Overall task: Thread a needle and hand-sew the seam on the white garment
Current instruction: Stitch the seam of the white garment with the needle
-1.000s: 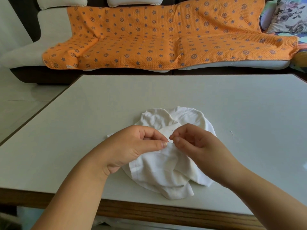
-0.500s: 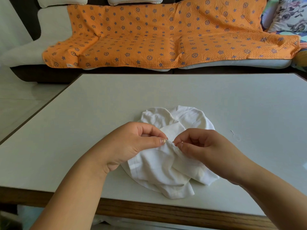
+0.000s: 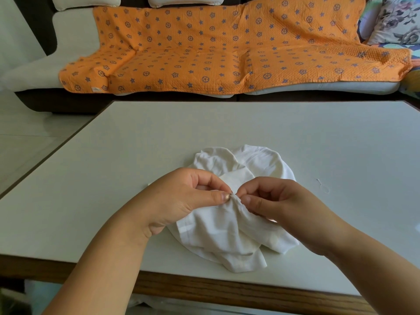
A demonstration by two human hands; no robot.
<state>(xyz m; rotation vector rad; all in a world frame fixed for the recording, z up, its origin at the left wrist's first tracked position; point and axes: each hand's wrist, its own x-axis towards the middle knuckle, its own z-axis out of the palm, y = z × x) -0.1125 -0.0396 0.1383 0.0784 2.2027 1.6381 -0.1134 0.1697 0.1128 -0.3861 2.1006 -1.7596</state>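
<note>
The white garment point(image 3: 227, 235) lies crumpled on the table near the front edge. My left hand point(image 3: 181, 201) pinches a raised fold of it between thumb and forefinger. My right hand point(image 3: 284, 205) meets that fold from the right, its thumb and forefinger pinched tight against the gathered edge. A tiny glint of the needle point(image 3: 231, 194) shows between the two thumb tips; the rest of it is buried in the fabric and under the fingers. The thread on the needle is too fine to see.
The white table point(image 3: 113, 178) has a wooden front edge. A short loose thread point(image 3: 322, 186) lies to the right of the garment. Behind the table stands a sofa with an orange patterned throw point(image 3: 227, 53) and a floral pillow point(image 3: 397, 19).
A second ago the needle stood upright in my right fingers. My right hand has since lowered it into the fold, and the two hands have closed together on the seam.
</note>
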